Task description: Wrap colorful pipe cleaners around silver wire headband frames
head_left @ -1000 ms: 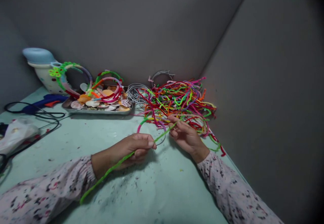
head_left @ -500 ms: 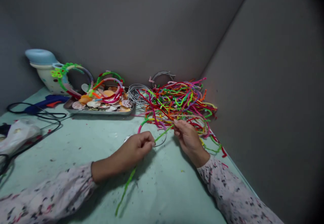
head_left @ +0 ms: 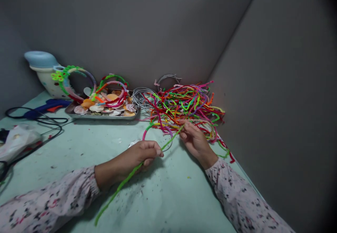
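A green pipe cleaner (head_left: 118, 189) runs through my left hand (head_left: 142, 155), which is closed on it, and its loose tail hangs toward the front of the table. The other end is pinched between the fingertips of my right hand (head_left: 193, 138), so the stretch between the hands is taut and slanted. Just behind my left hand is a wire ring (head_left: 144, 133), partly wrapped in pink, green, yellow and purple fuzz, with bare metal showing at its lower right. My left hand covers part of this ring; whether it grips it I cannot tell.
Behind my right hand lies a tangled heap of coloured pipe cleaners (head_left: 184, 101). Coiled wire (head_left: 144, 97) sits beside a metal tray (head_left: 102, 117) of shells and wrapped rings. Left are a blue glue gun (head_left: 39, 109), black cord (head_left: 56, 131), plastic bag (head_left: 21, 140) and lidded container (head_left: 50, 78).
My left hand has turned, and the pipe cleaner's loose tail has swung left and toward me. My right hand keeps its pinch and has barely moved.
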Tool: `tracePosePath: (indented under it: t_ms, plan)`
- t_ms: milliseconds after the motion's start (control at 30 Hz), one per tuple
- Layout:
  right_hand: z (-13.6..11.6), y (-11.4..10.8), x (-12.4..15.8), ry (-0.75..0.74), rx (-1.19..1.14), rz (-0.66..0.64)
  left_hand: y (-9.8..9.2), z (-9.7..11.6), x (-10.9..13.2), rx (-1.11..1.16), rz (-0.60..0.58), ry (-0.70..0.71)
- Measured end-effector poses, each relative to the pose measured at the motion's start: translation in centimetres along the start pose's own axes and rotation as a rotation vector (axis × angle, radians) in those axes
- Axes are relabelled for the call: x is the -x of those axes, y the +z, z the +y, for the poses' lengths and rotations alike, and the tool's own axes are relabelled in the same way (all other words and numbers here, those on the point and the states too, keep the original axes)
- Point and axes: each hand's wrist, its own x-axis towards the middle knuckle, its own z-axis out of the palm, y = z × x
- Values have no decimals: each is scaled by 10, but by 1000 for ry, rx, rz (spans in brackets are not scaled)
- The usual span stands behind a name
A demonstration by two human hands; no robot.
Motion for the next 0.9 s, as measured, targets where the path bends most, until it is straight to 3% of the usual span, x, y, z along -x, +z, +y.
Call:
tracePosePath:
  t_ms: [233,400,500,633,800,900]
  plan:
    - [4,-5,-4,-116,238,139,-2,0,1,212,-90,-27]
    - [-6,-5,0,-303,637,195,-8,-2,-3,144,-29,7]
    - [-15,-2,4,-340,695,194,-11,0,-5,74,18,28]
    - [-18,6,4,-230,429,213,-8,3,-5,-184,140,149]
    - [-11,15,2,52,-60,313,3,-1,1,-626,283,393]
    - [-8,15,2,161,-193,324,7,-4,3,-668,292,413]
